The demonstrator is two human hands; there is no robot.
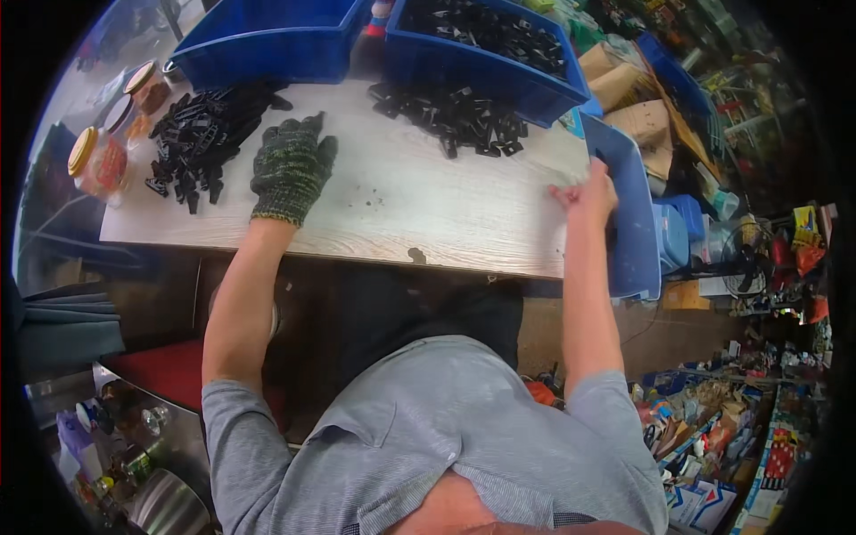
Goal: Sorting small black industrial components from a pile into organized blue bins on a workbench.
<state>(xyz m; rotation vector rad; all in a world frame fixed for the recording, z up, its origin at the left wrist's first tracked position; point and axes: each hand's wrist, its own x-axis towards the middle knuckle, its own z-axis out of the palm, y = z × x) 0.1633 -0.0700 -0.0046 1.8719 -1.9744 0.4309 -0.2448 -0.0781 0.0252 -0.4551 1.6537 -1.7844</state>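
Note:
My left hand (292,168) wears a dark green knitted glove and lies palm down on the white tabletop, its thumb apart from the index finger. Just left of it spreads a pile of long black plastic parts (201,134). My right hand (590,192) is bare, at the table's right end beside the near rim of a blue bin (635,214). Its thumb points left, away from the other fingers, which are partly hidden at the rim; I make out nothing in it. Between the hands, farther back, lies a heap of small black plastic pieces (464,120).
Two blue crates stand at the back: one on the left (267,53), and one on the right (486,76) full of black pieces. Jars with lids (98,160) stand at the left edge. The white table (401,214) has a chipped front edge. Cluttered shelves and a fan (747,259) are at right.

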